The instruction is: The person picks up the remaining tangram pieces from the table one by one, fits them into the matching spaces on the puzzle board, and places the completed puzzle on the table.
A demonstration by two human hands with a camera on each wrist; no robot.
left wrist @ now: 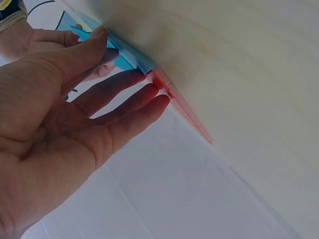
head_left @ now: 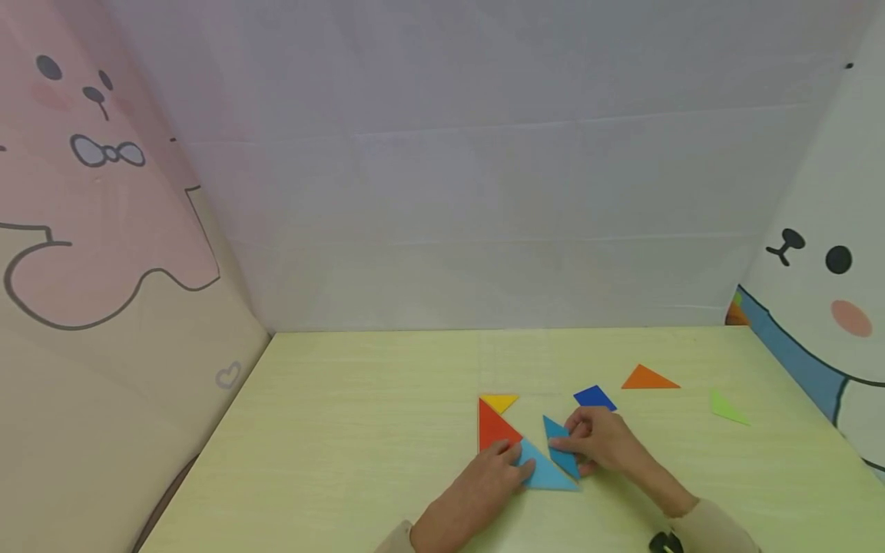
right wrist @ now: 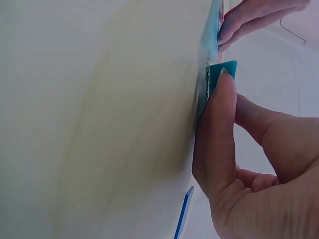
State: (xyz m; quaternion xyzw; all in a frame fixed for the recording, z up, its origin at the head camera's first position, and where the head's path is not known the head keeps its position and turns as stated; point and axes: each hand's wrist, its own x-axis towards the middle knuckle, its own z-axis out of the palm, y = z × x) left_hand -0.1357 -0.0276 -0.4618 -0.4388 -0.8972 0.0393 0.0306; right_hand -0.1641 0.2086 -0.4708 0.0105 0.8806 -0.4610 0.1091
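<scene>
A red triangle tangram piece (head_left: 492, 424) and a light blue triangle piece (head_left: 546, 472) lie side by side on the table. My left hand (head_left: 480, 488) rests its fingertips on both, its fingers extended in the left wrist view. Just right of the light blue triangle, my right hand (head_left: 603, 439) pinches a blue parallelogram tangram piece (head_left: 561, 453) between thumb and fingers. That piece is tilted up in the right wrist view, and the fingers partly cover it. A small yellow triangle (head_left: 501, 402) touches or nearly touches the red one's upper edge.
Behind my right hand lies a dark blue piece (head_left: 593, 395), partly covered by the hand. Farther right are an orange triangle (head_left: 648, 378) and a lime green triangle (head_left: 726, 408). The pale yellow table (head_left: 332, 430) ends at a white back curtain (head_left: 442, 230), with printed curtains at both sides.
</scene>
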